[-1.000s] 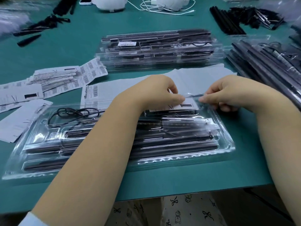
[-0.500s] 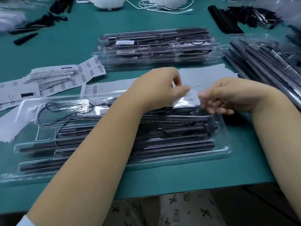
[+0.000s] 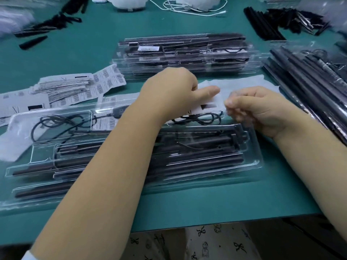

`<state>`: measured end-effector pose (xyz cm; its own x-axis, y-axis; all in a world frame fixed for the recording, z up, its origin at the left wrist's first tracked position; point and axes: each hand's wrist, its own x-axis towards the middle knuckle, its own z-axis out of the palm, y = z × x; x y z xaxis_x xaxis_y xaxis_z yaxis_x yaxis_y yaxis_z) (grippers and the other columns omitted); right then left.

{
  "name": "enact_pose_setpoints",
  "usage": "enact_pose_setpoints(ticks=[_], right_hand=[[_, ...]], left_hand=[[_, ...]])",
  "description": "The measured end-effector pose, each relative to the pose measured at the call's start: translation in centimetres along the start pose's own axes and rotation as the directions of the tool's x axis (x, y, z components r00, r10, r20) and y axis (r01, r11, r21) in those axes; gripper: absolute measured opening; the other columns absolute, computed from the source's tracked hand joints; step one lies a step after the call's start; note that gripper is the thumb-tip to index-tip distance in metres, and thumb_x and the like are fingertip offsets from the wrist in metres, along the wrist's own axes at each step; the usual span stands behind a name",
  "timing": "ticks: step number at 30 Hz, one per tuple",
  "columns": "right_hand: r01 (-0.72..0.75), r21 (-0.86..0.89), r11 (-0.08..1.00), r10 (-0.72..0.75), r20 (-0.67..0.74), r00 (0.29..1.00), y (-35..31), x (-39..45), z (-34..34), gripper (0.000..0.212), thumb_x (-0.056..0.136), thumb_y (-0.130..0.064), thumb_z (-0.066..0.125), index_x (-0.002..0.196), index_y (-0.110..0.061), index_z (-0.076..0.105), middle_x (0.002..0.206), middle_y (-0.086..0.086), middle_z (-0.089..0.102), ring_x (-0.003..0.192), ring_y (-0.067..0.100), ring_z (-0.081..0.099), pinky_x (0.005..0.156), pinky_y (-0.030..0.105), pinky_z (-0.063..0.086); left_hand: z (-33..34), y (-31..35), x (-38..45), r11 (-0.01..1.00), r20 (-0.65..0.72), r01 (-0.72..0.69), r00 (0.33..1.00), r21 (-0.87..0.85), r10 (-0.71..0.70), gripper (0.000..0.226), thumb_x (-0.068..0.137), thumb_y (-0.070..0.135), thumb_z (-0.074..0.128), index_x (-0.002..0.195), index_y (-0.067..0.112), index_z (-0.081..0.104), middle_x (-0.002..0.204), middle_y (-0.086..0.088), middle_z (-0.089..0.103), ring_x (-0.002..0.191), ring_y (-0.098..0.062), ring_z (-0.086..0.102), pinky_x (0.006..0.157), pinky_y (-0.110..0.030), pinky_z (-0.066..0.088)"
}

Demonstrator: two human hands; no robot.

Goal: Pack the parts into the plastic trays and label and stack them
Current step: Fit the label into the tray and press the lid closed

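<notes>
Barcodes on the paper labels [image 3: 105, 81], print too small to read, sticker on stacked trays [image 3: 148, 48] illegible

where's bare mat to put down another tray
Best free patch: green mat left of the stacked trays, beyond the label sheets. A thin strip runs between the near tray and the table edge. Crowded: black rods on the right, cables at the far edge.

1 head-worn view looks forward and down, close over the table [image 3: 75, 53].
</notes>
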<state>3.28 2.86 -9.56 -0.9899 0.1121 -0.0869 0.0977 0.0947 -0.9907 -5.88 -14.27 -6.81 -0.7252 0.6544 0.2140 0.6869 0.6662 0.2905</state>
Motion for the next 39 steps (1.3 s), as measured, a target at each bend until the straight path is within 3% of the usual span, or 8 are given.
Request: enact_pose_setpoints(ticks=[7, 14, 18, 22, 26, 34, 37, 39], right_hand=[[-0.133, 0.079, 0.988, 0.134, -0.010, 0.991, -0.2, 0.7, 0.7, 0.025, 0.062, -0.037, 0.070, 0.046, -0.021, 0.059, 0.047, -0.008, 0.049, 0.037, 0.004, 0.037, 0.034, 0.014, 0.027], [-0.014, 0.004, 1.000, 0.015, -0.299, 0.954, 0.7, 1.1, 2.4, 0.043, 0.088, -0.037, 0.062, 0.050, -0.018, 0.057, 0.045, -0.008, 0.052, 0.038, 0.002, 0.040, 0.036, 0.011, 0.029], [-0.055, -0.021, 0.998, 0.043, -0.381, 0.924, 0.5, 1.4, 0.7, 0.039, 0.086, -0.038, 0.064, 0.054, -0.017, 0.056, 0.044, -0.011, 0.053, 0.037, 0.000, 0.041, 0.035, 0.009, 0.029], [-0.131, -0.072, 0.989, 0.092, -0.398, 0.913, 0.1, 1.6, -1.5, 0.036, 0.086, -0.039, 0.063, 0.058, -0.017, 0.056, 0.043, -0.011, 0.055, 0.037, -0.001, 0.043, 0.037, 0.010, 0.031], [-0.150, -0.108, 0.983, 0.100, -0.375, 0.922, 0.3, 1.5, -1.9, 0.036, 0.083, -0.043, 0.063, 0.060, -0.016, 0.057, 0.044, -0.011, 0.056, 0.037, -0.001, 0.045, 0.038, 0.010, 0.034], [-0.212, -0.138, 0.968, 0.147, -0.371, 0.917, 0.0, 1.3, -2.4, 0.044, 0.054, -0.060, 0.064, 0.061, -0.017, 0.057, 0.046, -0.011, 0.056, 0.038, -0.001, 0.045, 0.038, 0.009, 0.036], [-0.217, -0.101, 0.971, 0.169, -0.352, 0.921, -0.3, 1.1, -2.3, 0.040, 0.058, -0.057, 0.064, 0.062, -0.017, 0.055, 0.045, -0.012, 0.054, 0.037, 0.001, 0.043, 0.037, 0.009, 0.035], [-0.217, -0.057, 0.974, 0.183, -0.362, 0.914, -0.5, 0.8, -2.4, 0.037, 0.072, -0.050, 0.063, 0.063, -0.016, 0.053, 0.041, -0.011, 0.050, 0.032, 0.001, 0.040, 0.034, 0.008, 0.031]], left_hand=[[-0.2, -0.3, 0.3, 0.998, -0.059, -0.025, 0.998, 0.062, 0.029, 0.061, 0.088, 0.068, 0.038, 0.057, 0.015, 0.043, 0.054, -0.001, 0.045, 0.054, -0.020, 0.044, 0.047, -0.027, 0.023], [-0.1, -0.3, 0.6, 0.991, -0.047, 0.011, 0.999, 0.132, -0.005, 0.062, 0.091, 0.067, 0.031, 0.060, 0.015, 0.046, 0.056, 0.000, 0.049, 0.055, -0.017, 0.047, 0.047, -0.027, 0.025], [-3.0, -4.3, -0.3, 0.975, 0.201, 0.219, 0.958, -0.040, -0.207, 0.064, 0.087, 0.070, 0.037, 0.067, 0.016, 0.065, 0.056, 0.005, 0.067, 0.051, -0.013, 0.062, 0.053, -0.026, 0.037], [-4.9, -8.9, -2.1, 0.927, 0.402, 0.293, 0.897, -0.233, -0.183, 0.044, 0.075, 0.068, 0.055, 0.075, 0.028, 0.075, 0.073, 0.009, 0.073, 0.061, -0.007, 0.067, 0.066, -0.029, 0.045], [-5.0, -10.2, -2.6, 0.865, 0.411, 0.325, 0.898, -0.382, -0.157, 0.042, 0.062, 0.060, 0.062, 0.077, 0.022, 0.076, 0.081, -0.002, 0.074, 0.072, -0.018, 0.068, 0.070, -0.033, 0.048], [-4.5, -11.2, -3.6, 0.910, 0.260, 0.283, 0.943, -0.304, -0.206, 0.024, 0.081, 0.045, 0.068, 0.063, 0.029, 0.072, 0.055, 0.016, 0.063, 0.048, 0.005, 0.052, 0.061, -0.024, 0.040], [-4.7, -11.0, -3.6, 0.928, 0.219, 0.287, 0.947, -0.238, -0.236, 0.030, 0.073, 0.060, 0.066, 0.064, 0.032, 0.072, 0.058, 0.017, 0.064, 0.054, 0.006, 0.053, 0.062, -0.026, 0.039], [-5.3, -11.2, -3.6, 0.909, 0.282, 0.399, 0.891, -0.119, -0.355, 0.062, 0.062, 0.080, 0.053, 0.072, 0.020, 0.070, 0.067, 0.007, 0.066, 0.064, -0.006, 0.056, 0.062, -0.028, 0.039]])
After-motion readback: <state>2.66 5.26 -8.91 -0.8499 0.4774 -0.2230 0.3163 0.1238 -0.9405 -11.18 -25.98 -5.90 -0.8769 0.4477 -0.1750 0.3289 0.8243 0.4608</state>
